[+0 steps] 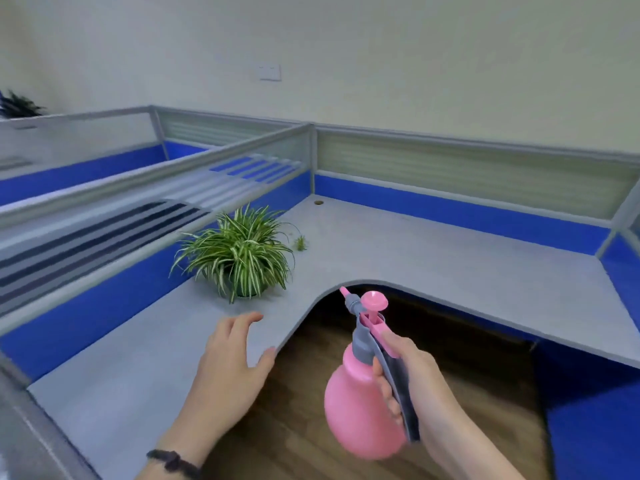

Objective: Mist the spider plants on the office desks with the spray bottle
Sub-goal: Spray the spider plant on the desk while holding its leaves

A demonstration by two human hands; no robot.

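Gripping the pink spray bottle (360,407) by its handle, right hand (420,393) wrapped firm; light plastic, probably sloshing; left hand (230,365) spread empty.

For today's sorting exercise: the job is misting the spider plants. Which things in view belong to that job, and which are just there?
Job:
spray bottle, held in the right hand
spider plant on the desk
far plant on the next partition
left hand, open and empty

Just there:
wall switch
cable hole
wristband
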